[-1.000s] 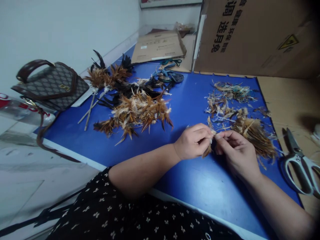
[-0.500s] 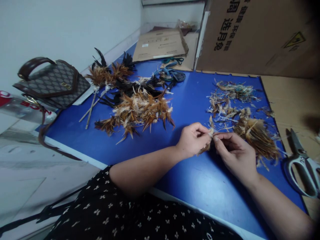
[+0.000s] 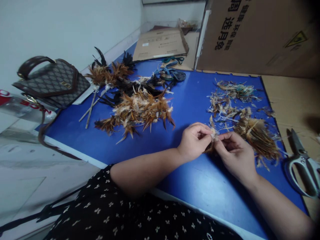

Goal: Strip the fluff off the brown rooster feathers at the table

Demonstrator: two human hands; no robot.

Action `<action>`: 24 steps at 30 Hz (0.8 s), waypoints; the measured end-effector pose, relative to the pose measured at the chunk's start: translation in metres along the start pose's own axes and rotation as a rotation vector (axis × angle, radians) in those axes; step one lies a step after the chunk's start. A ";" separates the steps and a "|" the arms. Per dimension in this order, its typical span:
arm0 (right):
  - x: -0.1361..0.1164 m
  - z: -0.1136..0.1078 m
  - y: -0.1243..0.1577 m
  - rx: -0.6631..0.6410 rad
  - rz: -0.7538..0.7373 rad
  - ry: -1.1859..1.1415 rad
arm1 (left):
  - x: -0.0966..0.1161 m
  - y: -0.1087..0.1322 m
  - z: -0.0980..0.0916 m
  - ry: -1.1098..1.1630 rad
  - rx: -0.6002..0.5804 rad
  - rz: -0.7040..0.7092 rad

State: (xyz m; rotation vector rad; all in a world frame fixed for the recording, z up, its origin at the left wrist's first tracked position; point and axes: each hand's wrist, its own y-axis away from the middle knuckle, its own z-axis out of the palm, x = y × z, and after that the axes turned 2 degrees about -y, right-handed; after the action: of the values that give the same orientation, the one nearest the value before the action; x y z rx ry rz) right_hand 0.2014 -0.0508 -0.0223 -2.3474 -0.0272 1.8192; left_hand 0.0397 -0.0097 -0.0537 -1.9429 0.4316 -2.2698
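Note:
Between my two hands is a small tuft of brown feathers [image 3: 210, 148] with a pale, whitish bound end. My left hand [image 3: 195, 140] pinches it from the left, thumb against the fingers. My right hand [image 3: 233, 151] is pinched at the same pale end, its fingertips almost touching the left ones. Just beyond the right hand lies a bundle of brown feathers [image 3: 260, 138]. Loose feather scraps and fluff [image 3: 222, 103] are strewn behind the hands. To the left sits a heap of orange-brown feather tufts [image 3: 142, 111].
Scissors [image 3: 302, 163] lie at the right table edge. Black feathers [image 3: 117, 96], two feather-topped sticks [image 3: 91, 108] and blue cords [image 3: 172, 71] lie further left. A handbag [image 3: 57, 83] and plastic bottle [image 3: 27, 110] stand far left; a large cardboard box [image 3: 255, 40] rises behind the blue table [image 3: 190, 96].
My left hand has shifted slightly right, and the fingertips of both hands have come closer around the tuft's pale end. The tuft has turned and moved a little right.

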 end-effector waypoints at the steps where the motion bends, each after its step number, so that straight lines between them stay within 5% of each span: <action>1: 0.000 -0.001 -0.001 0.002 0.018 -0.007 | 0.000 -0.001 -0.002 -0.092 -0.002 0.146; 4: -0.001 -0.005 -0.004 -0.022 0.081 -0.057 | 0.002 -0.004 -0.010 -0.308 -0.108 0.447; 7: -0.002 -0.005 -0.004 -0.027 0.114 -0.099 | 0.002 -0.008 -0.014 -0.327 -0.191 0.527; 9: -0.002 -0.003 -0.003 -0.019 0.099 -0.095 | -0.001 -0.010 -0.015 -0.276 -0.198 0.445; 16: -0.007 0.003 0.002 -0.043 -0.041 -0.010 | -0.003 -0.013 -0.012 0.207 -0.231 -0.237; 24: -0.002 -0.013 -0.002 0.001 -0.132 0.008 | 0.008 -0.020 -0.017 0.285 -0.247 -0.382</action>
State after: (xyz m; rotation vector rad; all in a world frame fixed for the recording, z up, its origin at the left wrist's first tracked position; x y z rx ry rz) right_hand 0.2134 -0.0504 -0.0167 -2.2933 -0.1752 1.7472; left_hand 0.0237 0.0098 -0.0421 -1.9539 0.4153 -2.8798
